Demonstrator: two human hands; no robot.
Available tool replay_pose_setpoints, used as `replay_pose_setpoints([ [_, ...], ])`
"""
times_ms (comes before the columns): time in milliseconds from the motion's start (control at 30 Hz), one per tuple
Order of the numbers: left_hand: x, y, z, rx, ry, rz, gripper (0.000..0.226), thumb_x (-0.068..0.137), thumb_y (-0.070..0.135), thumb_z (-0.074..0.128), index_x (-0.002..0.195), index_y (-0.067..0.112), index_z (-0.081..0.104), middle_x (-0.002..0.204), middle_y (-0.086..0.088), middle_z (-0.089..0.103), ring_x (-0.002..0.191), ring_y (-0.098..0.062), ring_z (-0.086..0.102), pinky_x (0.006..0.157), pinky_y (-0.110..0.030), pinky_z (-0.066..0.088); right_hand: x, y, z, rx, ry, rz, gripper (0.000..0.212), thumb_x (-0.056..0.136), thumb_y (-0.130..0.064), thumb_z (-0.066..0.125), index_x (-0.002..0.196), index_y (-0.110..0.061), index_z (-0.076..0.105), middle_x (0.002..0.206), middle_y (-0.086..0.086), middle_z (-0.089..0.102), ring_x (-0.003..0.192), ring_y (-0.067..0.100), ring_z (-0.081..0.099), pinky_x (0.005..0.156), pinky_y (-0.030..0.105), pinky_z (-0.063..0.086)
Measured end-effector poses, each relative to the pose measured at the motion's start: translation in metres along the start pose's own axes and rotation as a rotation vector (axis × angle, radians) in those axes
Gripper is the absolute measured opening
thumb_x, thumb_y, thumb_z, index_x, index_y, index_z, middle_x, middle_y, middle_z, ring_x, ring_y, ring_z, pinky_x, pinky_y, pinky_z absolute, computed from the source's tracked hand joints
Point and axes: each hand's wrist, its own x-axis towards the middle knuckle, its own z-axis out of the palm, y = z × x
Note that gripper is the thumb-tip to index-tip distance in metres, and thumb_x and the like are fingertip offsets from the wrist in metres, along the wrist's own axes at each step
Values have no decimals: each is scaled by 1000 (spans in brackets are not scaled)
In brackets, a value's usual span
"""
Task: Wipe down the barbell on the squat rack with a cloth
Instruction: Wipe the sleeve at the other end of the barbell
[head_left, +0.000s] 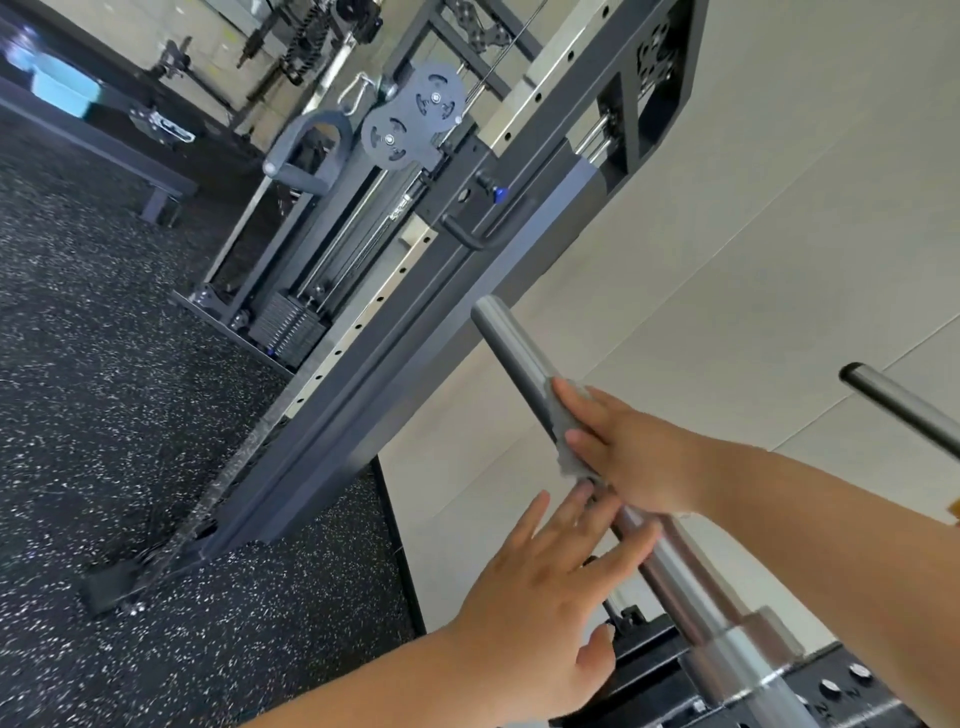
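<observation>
The barbell's silver sleeve (511, 345) runs from the lower right up to the middle of the head view, its free end pointing up-left. A grey cloth (563, 423) is wrapped over the sleeve partway along. My right hand (631, 452) is closed over that cloth and presses it against the bar. My left hand (540, 597) hovers just below it, fingers spread and fingertips touching the bar, holding nothing. The bar's collar (748, 644) sits at the lower right on the black rack (852, 696).
A dark grey upright (415, 332) of the rack slants across the middle, with pulleys (415, 119) and a weight stack (291, 327) behind it. Speckled black rubber floor (104, 389) fills the left. A second bar end (893, 402) juts in at the right. A white wall lies behind.
</observation>
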Motion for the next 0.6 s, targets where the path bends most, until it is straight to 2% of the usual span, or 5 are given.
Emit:
replay_pose_setpoints([
  [67,11,3,-11,-44,21,-9,93,94,31,57,163,40,-5,172,-6,-16,157,-17,-21,129,-46,-3,22,-5,-12,90,36,35,62,106,-45,33,156,-44,-4,165,-6,14,148,18,25,119,28,17],
  [133,14,1,-16,-48,36,-25,93,96,32,56,163,38,-8,171,-2,-22,156,-13,-24,129,-41,-4,39,-8,-22,149,44,41,63,104,-51,34,155,-48,-3,163,-5,23,148,19,28,118,29,18],
  [267,4,-11,-15,36,24,-98,91,100,35,50,164,27,-14,168,4,-31,156,-13,-25,130,-42,-2,60,-3,-22,264,60,44,66,101,-58,36,154,-50,-2,164,-7,19,150,16,22,123,34,13],
  [367,8,-24,-14,71,-18,-146,91,102,38,46,161,28,-22,167,7,-34,154,-12,-30,129,-45,-3,47,2,-20,301,-16,50,64,102,-53,38,152,-54,-1,163,-8,24,150,16,23,123,37,17],
  [600,18,-34,-15,147,-97,-87,97,101,40,49,160,23,-26,164,3,-39,155,-14,-28,129,-47,0,-40,24,-19,136,-185,86,58,101,-57,34,136,-76,-8,159,-11,31,133,16,48,113,36,35],
])
